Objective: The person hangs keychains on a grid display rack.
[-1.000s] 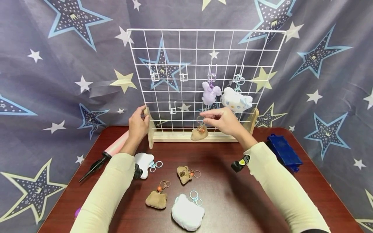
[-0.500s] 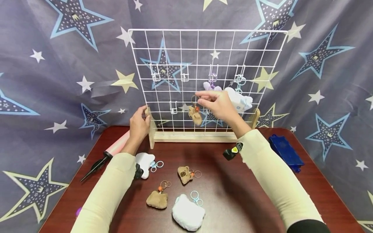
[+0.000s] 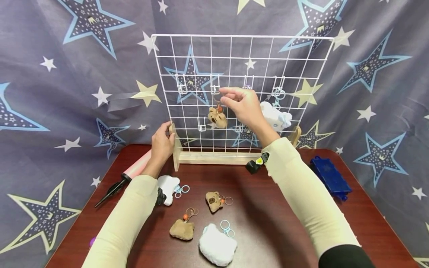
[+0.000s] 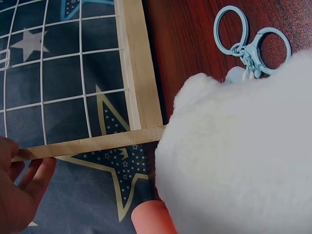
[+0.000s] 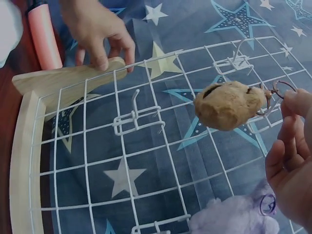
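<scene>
Pinching a brown plush keychain (image 3: 218, 119), right hand (image 3: 244, 106) near a white hook (image 3: 215, 89), left hand (image 3: 162, 145) gripping the wooden side (image 4: 92, 145) of a wire rack (image 3: 221, 158).

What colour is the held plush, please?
The held plush is tan, clearest in the right wrist view.

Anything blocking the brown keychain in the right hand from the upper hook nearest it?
Nothing visible: the right hand has the brown keychain right beside that white hook, no other keychain between.
</scene>
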Motion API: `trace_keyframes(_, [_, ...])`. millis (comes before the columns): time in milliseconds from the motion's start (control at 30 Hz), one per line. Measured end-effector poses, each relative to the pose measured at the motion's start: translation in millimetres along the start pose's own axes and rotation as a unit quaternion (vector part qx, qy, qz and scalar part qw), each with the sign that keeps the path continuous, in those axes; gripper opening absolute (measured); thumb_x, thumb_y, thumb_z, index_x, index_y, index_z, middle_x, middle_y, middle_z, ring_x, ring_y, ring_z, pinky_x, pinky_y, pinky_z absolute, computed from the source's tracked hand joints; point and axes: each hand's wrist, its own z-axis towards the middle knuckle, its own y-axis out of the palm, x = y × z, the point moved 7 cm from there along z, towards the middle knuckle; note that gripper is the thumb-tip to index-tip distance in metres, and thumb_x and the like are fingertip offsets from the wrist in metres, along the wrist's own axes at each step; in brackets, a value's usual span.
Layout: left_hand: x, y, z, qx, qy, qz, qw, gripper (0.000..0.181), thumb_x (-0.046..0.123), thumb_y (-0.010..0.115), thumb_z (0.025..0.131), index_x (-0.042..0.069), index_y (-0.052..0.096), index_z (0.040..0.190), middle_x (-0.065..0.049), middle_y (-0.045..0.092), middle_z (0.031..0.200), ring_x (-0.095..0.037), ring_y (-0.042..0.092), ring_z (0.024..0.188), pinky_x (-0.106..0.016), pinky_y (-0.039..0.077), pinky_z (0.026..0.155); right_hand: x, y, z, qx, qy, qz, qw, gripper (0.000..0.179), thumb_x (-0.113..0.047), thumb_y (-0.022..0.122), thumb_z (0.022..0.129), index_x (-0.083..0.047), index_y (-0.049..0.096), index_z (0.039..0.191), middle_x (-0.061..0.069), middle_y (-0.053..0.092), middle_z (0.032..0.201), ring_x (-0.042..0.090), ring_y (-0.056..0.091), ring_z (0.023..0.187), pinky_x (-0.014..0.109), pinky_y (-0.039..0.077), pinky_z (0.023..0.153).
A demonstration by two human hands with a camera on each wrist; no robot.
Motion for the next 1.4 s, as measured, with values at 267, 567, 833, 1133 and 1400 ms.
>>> trace_keyframes(267, [-0.7, 0.0, -1.1, 0.002, 0.002, -0.003, 1.0000, 0.043, 0.002, 0.066, 0.091, 0.005, 0.062, 0.134, -0.023, 0.070, 0.118, -0.038, 0.070, 0.103, -0.049, 0.055, 0.095, 0, 6, 11.2, 0.013, 0.010, 0.010, 0.9998, 0.027, -0.015, 0.075, 0.091, -0.017, 0.077, 0.117, 0.011, 0.078, 0.096, 0.008, 0.068, 0.082, 0.021, 0.054, 0.073])
trace_keyframes(567, [0.2, 0.2, -1.7, 0.001, 0.002, -0.001, 1.0000, 0.044, 0.003, 0.067, 0.091, 0.006, 0.062, 0.134, -0.022, 0.071, 0.118, -0.038, 0.069, 0.105, -0.050, 0.054, 0.097, 7, 7, 8.9, 0.012, -0.008, 0.025, 0.9996, 0.031, -0.013, 0.074, 0.091, -0.012, 0.074, 0.122, 0.008, 0.073, 0.094, 0.007, 0.059, 0.072, 0.019, 0.048, 0.066])
trace_keyframes(833, [-0.3, 0.0, -0.4, -0.001, -0.001, 0.001, 1.0000, 0.044, 0.002, 0.066, 0.091, 0.006, 0.062, 0.134, -0.022, 0.070, 0.119, -0.038, 0.069, 0.105, -0.050, 0.054, 0.097, 14, 3, -2.7, 0.009, -0.015, 0.048, 0.9987, 0.029, -0.008, 0.074, 0.091, -0.005, 0.073, 0.120, 0.002, 0.071, 0.090, 0.005, 0.058, 0.070, 0.017, 0.048, 0.065])
trace_keyframes(1133, [-0.6, 0.4, 1.0, 0.001, -0.001, 0.009, 1.0000, 0.043, 0.003, 0.066, 0.091, 0.007, 0.062, 0.134, -0.021, 0.070, 0.120, -0.039, 0.068, 0.107, -0.051, 0.052, 0.098, 26, 8, -27.0, -0.043, -0.018, 0.029, 0.9985, 0.029, -0.009, 0.073, 0.092, -0.003, 0.072, 0.121, 0.014, 0.072, 0.098, 0.007, 0.061, 0.072, 0.017, 0.050, 0.063])
trace_keyframes(1400, [0.0, 0.7, -0.7, 0.002, 0.003, 0.007, 1.0000, 0.043, 0.003, 0.067, 0.091, 0.007, 0.063, 0.134, -0.021, 0.070, 0.119, -0.039, 0.068, 0.106, -0.050, 0.053, 0.098, 39, 15, -52.8, -0.076, -0.024, 0.024, 0.9966, 0.026, -0.007, 0.073, 0.091, 0.000, 0.072, 0.117, 0.018, 0.074, 0.098, 0.005, 0.062, 0.073, 0.017, 0.049, 0.063])
